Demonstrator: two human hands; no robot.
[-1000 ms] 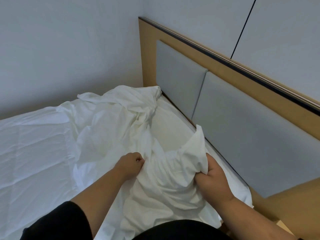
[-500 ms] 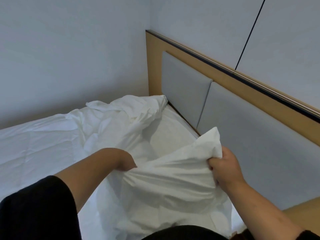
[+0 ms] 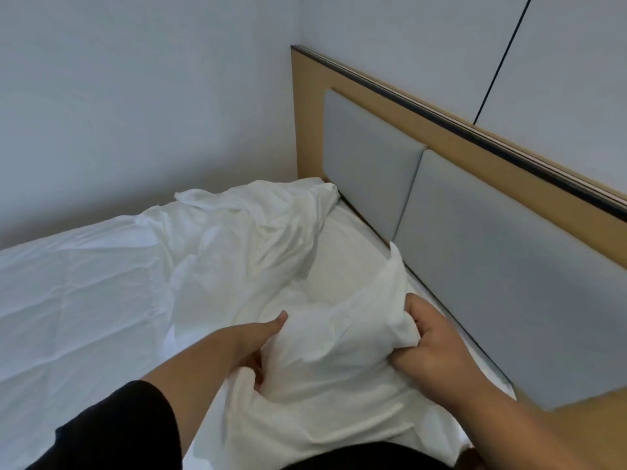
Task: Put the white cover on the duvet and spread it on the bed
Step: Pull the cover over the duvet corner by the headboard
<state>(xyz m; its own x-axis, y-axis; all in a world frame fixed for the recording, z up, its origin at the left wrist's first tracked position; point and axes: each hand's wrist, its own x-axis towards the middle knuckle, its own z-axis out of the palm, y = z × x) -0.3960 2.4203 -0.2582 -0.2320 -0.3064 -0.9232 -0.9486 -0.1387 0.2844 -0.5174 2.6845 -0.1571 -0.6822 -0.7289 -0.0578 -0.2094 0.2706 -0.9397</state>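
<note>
The left hand (image 3: 252,347) and right hand (image 3: 429,344) each clutch the white cover (image 3: 336,347), bunched over the bed (image 3: 78,300); soft, light, probably slippery cloth, best gripped at its corners.

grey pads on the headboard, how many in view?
2. Left pad sits nearest the wall corner; right pad adjoins it, running off frame right, so more may lie beyond.

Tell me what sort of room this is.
A bedroom, perhaps a hotel room. A bed with white bedding sits in the corner against a wooden headboard with grey padded panels, and both hands grip a white cover.
</note>
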